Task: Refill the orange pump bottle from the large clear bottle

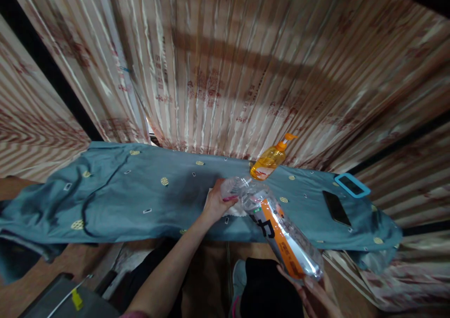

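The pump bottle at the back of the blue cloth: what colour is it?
Orange, with an orange pump; the pump bottle shows clearly in the head view.

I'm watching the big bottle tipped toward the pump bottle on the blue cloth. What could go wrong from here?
1. The big clear bottle is tilted steeply, neck down toward the orange pump bottle; water may miss and soak the blue cloth.
2. The right hand only props the big bottle's base, so it may slip.
3. Two phones lie close by on the cloth; a spill might reach them.
4. The left hand near the neck may knock the pump bottle over.
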A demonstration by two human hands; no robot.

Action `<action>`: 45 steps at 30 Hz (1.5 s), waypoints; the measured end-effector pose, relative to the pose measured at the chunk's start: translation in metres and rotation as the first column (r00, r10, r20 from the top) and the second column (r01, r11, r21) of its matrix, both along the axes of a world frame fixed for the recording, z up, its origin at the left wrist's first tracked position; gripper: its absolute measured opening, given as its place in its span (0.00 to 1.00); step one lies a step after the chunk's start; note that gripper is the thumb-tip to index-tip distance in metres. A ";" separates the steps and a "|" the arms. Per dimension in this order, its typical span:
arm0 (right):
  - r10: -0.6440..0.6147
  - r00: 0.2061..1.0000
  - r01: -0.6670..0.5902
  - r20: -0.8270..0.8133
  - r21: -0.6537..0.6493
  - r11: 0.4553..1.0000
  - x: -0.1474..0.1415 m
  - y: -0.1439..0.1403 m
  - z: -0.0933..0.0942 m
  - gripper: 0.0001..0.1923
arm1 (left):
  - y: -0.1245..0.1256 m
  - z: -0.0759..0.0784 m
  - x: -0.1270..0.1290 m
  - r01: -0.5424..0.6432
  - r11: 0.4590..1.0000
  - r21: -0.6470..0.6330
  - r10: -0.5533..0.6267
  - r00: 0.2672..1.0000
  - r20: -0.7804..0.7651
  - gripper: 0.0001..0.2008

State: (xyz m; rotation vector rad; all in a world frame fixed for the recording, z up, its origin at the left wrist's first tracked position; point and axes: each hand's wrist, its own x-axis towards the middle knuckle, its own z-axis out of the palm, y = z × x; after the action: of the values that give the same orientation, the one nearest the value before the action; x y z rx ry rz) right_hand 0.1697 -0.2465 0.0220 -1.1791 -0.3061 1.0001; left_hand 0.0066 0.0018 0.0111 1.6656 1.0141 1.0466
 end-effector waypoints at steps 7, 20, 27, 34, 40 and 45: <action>-0.033 0.993 0.038 0.117 -0.043 0.998 0.000 -0.002 0.005 0.40 | 0.001 -0.001 0.001 0.010 1.000 -0.010 -0.010 1.000 -0.029 0.29; -0.105 0.949 0.138 0.296 -0.093 0.986 -0.012 0.001 0.031 0.39 | 0.002 -0.008 0.001 0.020 1.000 0.008 -0.020 0.999 -0.030 0.30; -0.081 0.889 0.143 0.450 -0.104 0.984 -0.002 -0.006 0.024 0.39 | 0.004 -0.016 0.002 0.035 0.998 0.055 -0.034 0.999 -0.020 0.29; -0.029 0.812 0.149 0.582 -0.159 0.976 -0.007 -0.005 0.032 0.40 | 0.004 -0.013 0.003 0.034 0.999 0.027 -0.033 0.998 -0.050 0.30; -0.070 0.745 0.208 0.663 -0.132 0.969 -0.015 0.000 0.040 0.39 | 0.004 -0.011 0.003 0.039 0.999 0.030 -0.037 0.998 -0.045 0.29; -0.085 0.763 0.212 0.641 -0.125 0.969 -0.019 0.001 0.045 0.42 | 0.004 -0.014 0.003 0.048 0.998 0.042 -0.047 0.999 -0.026 0.29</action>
State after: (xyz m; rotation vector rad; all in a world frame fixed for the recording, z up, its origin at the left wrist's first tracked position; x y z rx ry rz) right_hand 0.1504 -0.2450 0.0668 -1.6807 -0.6490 0.4632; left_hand 0.0093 0.0063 -0.0028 1.7326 0.9696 1.0254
